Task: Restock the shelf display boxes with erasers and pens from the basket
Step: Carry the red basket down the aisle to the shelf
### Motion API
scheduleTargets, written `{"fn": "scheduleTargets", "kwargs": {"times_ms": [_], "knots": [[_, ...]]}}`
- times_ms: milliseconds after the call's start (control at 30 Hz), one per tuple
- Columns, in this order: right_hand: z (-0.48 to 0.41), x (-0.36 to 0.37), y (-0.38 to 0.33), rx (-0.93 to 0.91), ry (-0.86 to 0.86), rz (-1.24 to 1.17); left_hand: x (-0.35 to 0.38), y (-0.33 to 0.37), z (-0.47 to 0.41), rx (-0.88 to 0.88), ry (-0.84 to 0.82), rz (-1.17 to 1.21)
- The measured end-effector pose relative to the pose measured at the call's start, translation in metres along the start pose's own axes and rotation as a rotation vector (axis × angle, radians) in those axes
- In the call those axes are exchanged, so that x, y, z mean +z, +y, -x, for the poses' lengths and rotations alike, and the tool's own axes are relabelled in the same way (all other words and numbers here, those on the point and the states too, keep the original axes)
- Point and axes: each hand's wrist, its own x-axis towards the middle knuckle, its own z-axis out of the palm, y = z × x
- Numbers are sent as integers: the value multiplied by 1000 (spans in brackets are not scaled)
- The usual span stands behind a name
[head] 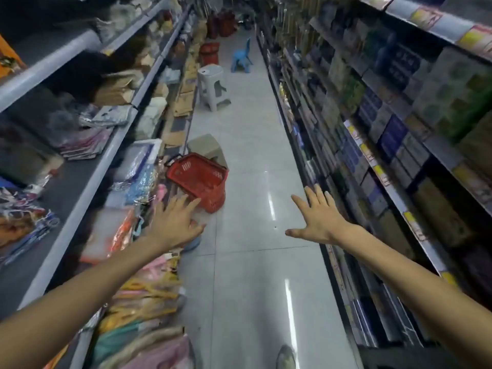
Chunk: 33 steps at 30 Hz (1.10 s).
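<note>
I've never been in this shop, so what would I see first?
First the red basket, tipped on the floor by the left shelves. Next, two empty open hands stretch out over the aisle: left hand near the basket, right hand by the right shelves. Further down stand a white stool and a blue chair.

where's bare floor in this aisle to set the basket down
Bare tile runs down the aisle middle, between the red basket and the right shelving, and ahead up to the grey stool. The left edge is crowded with spilling packets and a tan stool.
</note>
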Motion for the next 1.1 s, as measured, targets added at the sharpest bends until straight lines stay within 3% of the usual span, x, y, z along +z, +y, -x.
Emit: {"fn": "scheduleTargets", "kwargs": {"times_ms": [300,600,867,1100], "knots": [[-118,10,20,-30,-121,12,22,-22,-96,-112,-89,96],[-297,-17,9,-41,-175,37,57,-105,-255,-33,-118,97],[-444,-79,-5,-32,-164,-14,20,-180,-401,-50,-117,132],[-555,-112,34,36,-138,-39,8,-209,-539,16,-75,113]]}}
